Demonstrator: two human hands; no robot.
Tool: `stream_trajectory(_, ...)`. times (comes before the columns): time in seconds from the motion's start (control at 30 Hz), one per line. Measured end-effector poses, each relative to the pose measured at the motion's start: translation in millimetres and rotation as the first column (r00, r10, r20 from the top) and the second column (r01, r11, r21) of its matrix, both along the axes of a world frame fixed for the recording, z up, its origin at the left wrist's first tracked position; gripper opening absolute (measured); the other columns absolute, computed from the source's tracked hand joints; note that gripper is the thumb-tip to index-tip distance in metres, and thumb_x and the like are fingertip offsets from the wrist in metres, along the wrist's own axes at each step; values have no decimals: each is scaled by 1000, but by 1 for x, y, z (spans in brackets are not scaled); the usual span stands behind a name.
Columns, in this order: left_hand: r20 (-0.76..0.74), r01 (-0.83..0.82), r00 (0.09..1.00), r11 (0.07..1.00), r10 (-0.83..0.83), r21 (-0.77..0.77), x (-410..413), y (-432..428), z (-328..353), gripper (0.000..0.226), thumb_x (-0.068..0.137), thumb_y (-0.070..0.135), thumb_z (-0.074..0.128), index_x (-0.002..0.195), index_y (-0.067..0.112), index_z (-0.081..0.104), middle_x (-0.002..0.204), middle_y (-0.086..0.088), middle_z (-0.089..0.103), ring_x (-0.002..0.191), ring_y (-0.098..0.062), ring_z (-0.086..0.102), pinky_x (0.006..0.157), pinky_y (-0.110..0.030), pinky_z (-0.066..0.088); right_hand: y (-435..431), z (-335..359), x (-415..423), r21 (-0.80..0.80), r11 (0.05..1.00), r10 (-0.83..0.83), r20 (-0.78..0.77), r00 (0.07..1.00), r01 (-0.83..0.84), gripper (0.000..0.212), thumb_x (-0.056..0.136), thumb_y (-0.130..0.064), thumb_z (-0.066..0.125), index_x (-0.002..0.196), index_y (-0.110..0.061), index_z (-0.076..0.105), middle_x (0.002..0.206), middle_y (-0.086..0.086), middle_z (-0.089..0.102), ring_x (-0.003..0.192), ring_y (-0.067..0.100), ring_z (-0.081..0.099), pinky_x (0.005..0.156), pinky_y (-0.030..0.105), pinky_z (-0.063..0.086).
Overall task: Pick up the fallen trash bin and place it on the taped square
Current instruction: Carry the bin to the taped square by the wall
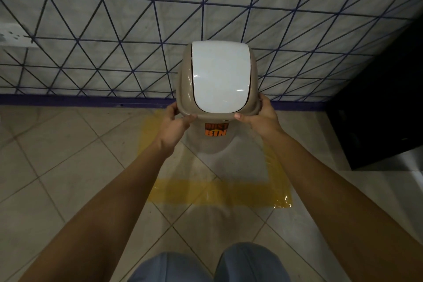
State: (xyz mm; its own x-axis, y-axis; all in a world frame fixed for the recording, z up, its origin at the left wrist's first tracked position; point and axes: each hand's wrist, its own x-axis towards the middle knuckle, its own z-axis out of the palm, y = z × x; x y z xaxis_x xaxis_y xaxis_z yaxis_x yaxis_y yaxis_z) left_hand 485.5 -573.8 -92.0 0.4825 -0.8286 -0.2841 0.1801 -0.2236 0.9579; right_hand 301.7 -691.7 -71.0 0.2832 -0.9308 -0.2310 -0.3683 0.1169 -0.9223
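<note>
The trash bin (pixel 218 80) is upright, beige with a white swing lid and an orange "DUST BIN" label on its front. It stands inside the square of yellow tape (pixel 219 193) on the tiled floor, close to the wall. My left hand (pixel 175 125) grips the left side of the bin's top rim. The rim's right side is gripped by my right hand (pixel 259 118). Whether the bin's base touches the floor is hidden by its wide top.
A wall with a dark blue triangle pattern and a purple skirting (pixel 80 99) runs behind the bin. A dark cabinet (pixel 384 107) stands at the right. A white socket plate (pixel 13 35) sits on the wall at far left. My knees (pixel 212 265) show at the bottom.
</note>
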Motion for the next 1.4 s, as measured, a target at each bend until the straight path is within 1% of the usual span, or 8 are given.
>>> stream_trajectory(0.07, 11, 2, 1000, 1000, -2, 10, 1, -5, 0, 60, 87, 13, 63, 141, 14, 36, 133, -5, 52, 117, -21, 53, 81, -22, 47, -4, 0, 2, 7, 1000, -28, -12, 1000, 28, 98, 64, -12, 82, 143, -18, 25, 141, 5, 45, 129, 23, 41, 108, 41, 36)
stream_trajectory(0.2, 49, -6, 999, 999, 4, 35, 5, -13, -1, 62, 86, 15, 65, 140, 14, 36, 133, -5, 51, 119, -22, 53, 97, -34, 46, -10, 0, 6, 26, 999, -43, -18, 999, 43, 99, 64, -12, 81, 143, -17, 23, 142, 6, 44, 129, 24, 41, 107, 43, 36)
stream_trajectory(0.37, 84, 18, 996, 997, -24, 70, 9, -13, 1, 63, 84, 16, 66, 140, 13, 37, 129, -4, 52, 117, -25, 53, 102, -41, 45, -11, -1, 7, 38, 998, -46, -19, 999, 47, 100, 63, -11, 82, 143, -17, 22, 142, 6, 44, 129, 25, 41, 107, 45, 37)
stream_trajectory(0.57, 191, 62, 978, 993, -80, 96, 11, -14, 8, 63, 85, 19, 67, 140, 16, 38, 122, 3, 51, 116, -21, 51, 101, -41, 45, -9, 1, 7, 29, 999, -38, -14, 999, 38, 100, 64, -11, 81, 144, -17, 21, 143, 6, 42, 130, 25, 40, 107, 45, 37)
stream_trajectory(0.7, 267, 19, 963, 999, -31, 47, 9, -15, 13, 76, 82, 14, 71, 146, 16, 32, 120, 4, 51, 109, -14, 50, 93, -31, 46, -4, 0, 6, -43, 999, -11, -5, 1000, 11, 94, 67, -13, 79, 142, -14, 23, 142, 6, 43, 130, 22, 40, 107, 37, 36)
stream_trajectory(0.83, 279, -6, 960, 999, -4, 34, 7, -15, 16, 84, 80, 12, 73, 149, 16, 25, 131, 0, 51, 112, -14, 51, 88, -27, 45, -1, -1, 5, -45, 999, -3, 16, 1000, 4, 92, 70, -13, 78, 143, -15, 23, 142, 6, 43, 129, 21, 41, 108, 37, 36)
stream_trajectory(1.07, 312, -14, 950, 999, 0, 42, 6, -12, 16, 82, 81, 14, 71, 150, 13, 26, 141, -7, 48, 128, -24, 47, 98, -33, 44, -2, 1, 6, -45, 999, 9, -8, 1000, -10, 89, 71, -11, 76, 143, -15, 25, 141, 5, 44, 129, 21, 41, 108, 41, 36)
stream_trajectory(1.4, 322, 26, 946, 998, -44, 58, 5, -10, 20, 78, 83, 14, 70, 149, 16, 27, 132, -1, 51, 111, -15, 49, 97, -34, 46, -2, -1, 3, -44, 999, -20, -15, 1000, 19, 89, 71, -11, 76, 143, -14, 25, 142, 6, 44, 130, 22, 41, 108, 40, 36)
